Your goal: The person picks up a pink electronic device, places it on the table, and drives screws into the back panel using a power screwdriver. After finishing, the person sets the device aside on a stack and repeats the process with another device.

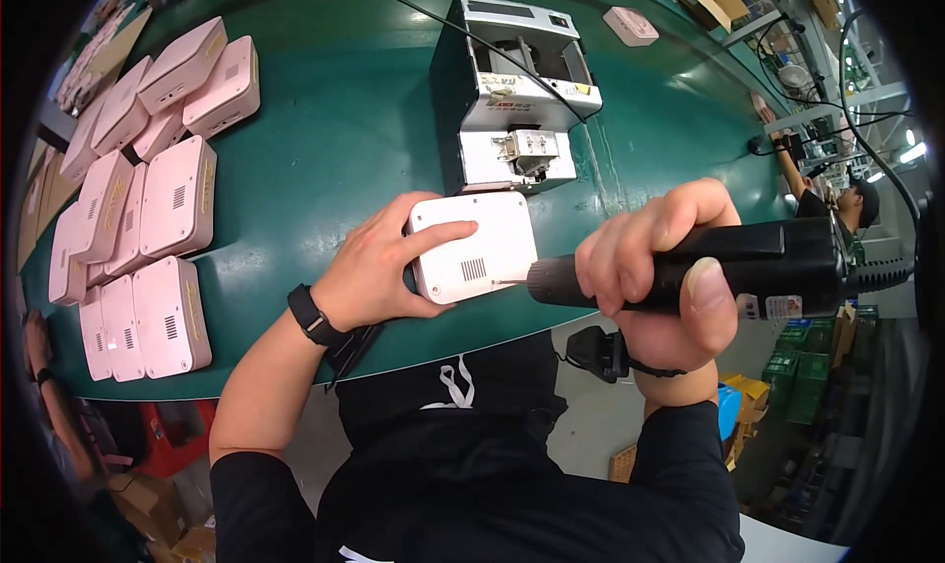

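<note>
A pale pink plastic box point(443, 218) with a vent grille and corner screw holes lies on the green table, just before a screw feeder machine point(517, 100). My left hand point(379, 258) grips the box from its left side, index finger stretched over the top face and thumb along the near edge. Wrapped in my right hand point(669, 268) is a black electric screwdriver point(758, 258), held nearly level in this view. Its thin bit reaches the box's lower right corner; whether the tip sits in the screw hole is too small to tell.
Several similar pink boxes point(177, 204) stand and lean in stacks at the left of the green table point(325, 100). Another pink box point(630, 26) lies beyond the feeder. A black cable point(433, 17) crosses over the machine. Other people point(837, 204) sit at the far right and left.
</note>
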Tool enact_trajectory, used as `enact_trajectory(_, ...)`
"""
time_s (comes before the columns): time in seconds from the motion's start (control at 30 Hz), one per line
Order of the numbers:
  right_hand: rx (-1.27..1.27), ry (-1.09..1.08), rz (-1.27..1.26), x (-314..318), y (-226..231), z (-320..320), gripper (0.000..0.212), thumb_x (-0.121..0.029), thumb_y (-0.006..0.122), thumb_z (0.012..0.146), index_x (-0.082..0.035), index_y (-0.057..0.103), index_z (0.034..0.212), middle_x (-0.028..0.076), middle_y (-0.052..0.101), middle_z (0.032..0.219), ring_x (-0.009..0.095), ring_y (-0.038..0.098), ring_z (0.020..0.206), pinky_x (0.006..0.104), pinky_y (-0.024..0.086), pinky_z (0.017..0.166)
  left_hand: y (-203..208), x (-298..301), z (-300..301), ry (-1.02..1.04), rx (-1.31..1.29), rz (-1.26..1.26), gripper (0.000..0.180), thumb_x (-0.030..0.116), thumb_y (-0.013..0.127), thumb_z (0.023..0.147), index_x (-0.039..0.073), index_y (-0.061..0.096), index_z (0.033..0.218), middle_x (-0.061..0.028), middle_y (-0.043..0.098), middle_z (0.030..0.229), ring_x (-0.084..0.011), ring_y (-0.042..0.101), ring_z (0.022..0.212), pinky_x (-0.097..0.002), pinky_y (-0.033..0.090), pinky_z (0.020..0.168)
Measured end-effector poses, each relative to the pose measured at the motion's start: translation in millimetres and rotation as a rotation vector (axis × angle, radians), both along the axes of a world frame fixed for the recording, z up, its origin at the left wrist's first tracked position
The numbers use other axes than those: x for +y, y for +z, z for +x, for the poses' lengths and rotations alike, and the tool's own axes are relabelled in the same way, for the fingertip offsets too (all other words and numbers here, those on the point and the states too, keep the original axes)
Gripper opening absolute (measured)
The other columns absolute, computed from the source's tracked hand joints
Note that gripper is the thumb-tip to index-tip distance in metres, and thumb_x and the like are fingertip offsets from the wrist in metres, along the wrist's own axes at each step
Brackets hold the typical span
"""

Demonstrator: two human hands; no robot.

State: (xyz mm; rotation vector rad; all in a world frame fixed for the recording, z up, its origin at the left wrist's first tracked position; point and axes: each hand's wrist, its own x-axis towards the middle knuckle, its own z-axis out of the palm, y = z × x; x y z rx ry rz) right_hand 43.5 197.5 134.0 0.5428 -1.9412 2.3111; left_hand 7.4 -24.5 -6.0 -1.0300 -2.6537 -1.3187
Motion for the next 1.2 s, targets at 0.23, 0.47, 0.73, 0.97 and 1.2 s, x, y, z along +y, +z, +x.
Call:
enact_trajectory(0.23,-0.032,-0.036,0.017,-5.6,-18.5,5.8,0.038,-0.038,0.068,0.085,-0.011,0.043,0.094,0.003,0.049,0.063,0.016,0.048,0.049,0.0337,0.043,0.052,0.9,1.2,1.5,0.031,0.028,0.003,0.083,0.019,0.088,0.051,0.028,0.063,0.129,-0.0123,0.054,0.126,-0.033,0.061,0.106,-0.0406,0.053,0.09)
enact_trajectory(0.47,-0.076,-0.026,0.02,-4.6,-17.4,5.9,0.043,-0.04,0.072,0.083,-0.011,0.042,0.093,0.002,0.049,0.064,0.016,0.049,0.051,0.0338,0.044,0.054,1.1,1.5,-0.1,0.03,0.021,0.02,0.081,0.019,0.088,0.051,0.028,0.064,0.129,-0.0127,0.054,0.126,-0.0325,0.061,0.107,-0.04,0.053,0.091)
enact_trajectory(0.73,0.127,-0.032,-0.129,8.9,-0.1,-34.3,0.027,-0.03,0.059,0.093,-0.009,0.044,0.098,0.004,0.049,0.065,0.015,0.048,0.051,0.034,0.044,0.054,5.7,1.9,0.1,0.005,0.038,-0.005,0.081,0.021,0.088,0.053,0.028,0.063,0.129,-0.0119,0.053,0.127,-0.0323,0.06,0.109,-0.0401,0.053,0.091)
enact_trajectory(0.97,0.251,-0.285,0.045,9.3,0.0,-85.4,0.018,-0.024,0.047,0.097,-0.007,0.046,0.099,0.004,0.047,0.065,0.015,0.044,0.049,0.0329,0.041,0.053,7.3,2.4,3.4,0.0,0.037,-0.016,0.079,0.024,0.088,0.055,0.028,0.063,0.129,-0.0115,0.053,0.127,-0.0324,0.06,0.11,-0.0405,0.053,0.091)
enact_trajectory(1.2,0.03,-0.037,-0.092,-2.2,3.9,-54.2,0.022,-0.027,0.048,0.096,-0.006,0.047,0.099,0.004,0.047,0.063,0.016,0.047,0.049,0.0337,0.043,0.052,-1.8,-3.3,2.0,0.026,0.01,0.005,0.075,0.025,0.087,0.056,0.027,0.064,0.128,-0.0111,0.054,0.128,-0.0322,0.06,0.111,-0.0408,0.053,0.091)
